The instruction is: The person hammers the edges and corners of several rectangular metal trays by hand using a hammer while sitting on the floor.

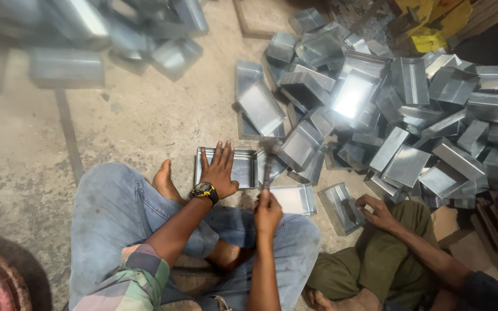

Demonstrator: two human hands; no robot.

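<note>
Person sits cross-legged on the concrete floor [134, 115], knees in jeans, one bare foot [163, 179] just left of the work. Left hand [220, 170], wrist watch [205, 190] on it, lies flat with fingers spread, pressing down on a shallow sheet-metal tray [242, 168] on the floor just ahead of the knees. Right hand [268, 212] is fisted round the handle of a hammer [267, 167], head up over the tray's right edge and blurred, so can't tell if it touches. Tray looks like thin galvanised sheet: light, stiff only along the folded rims, flat bottom likely to flex and ring, and it would probably skid on concrete unless pinned. Cut edges probably sharp, so best held palm on the flat or by the folded rim, not by a raw edge. Tray is empty apart from the hand; a second tray [295, 198] lies just near-right of it, also empty. Big pile of similar trays [410, 103] heaped to the far right, tumbled at all angles, some nested, nothing in any that I can see. More metal boxes [87, 34] far left, out of focus. Another person's hand [376, 210] rests on a separate tray [341, 208] at near right, olive trousers, apart from the first person's hands.
</note>
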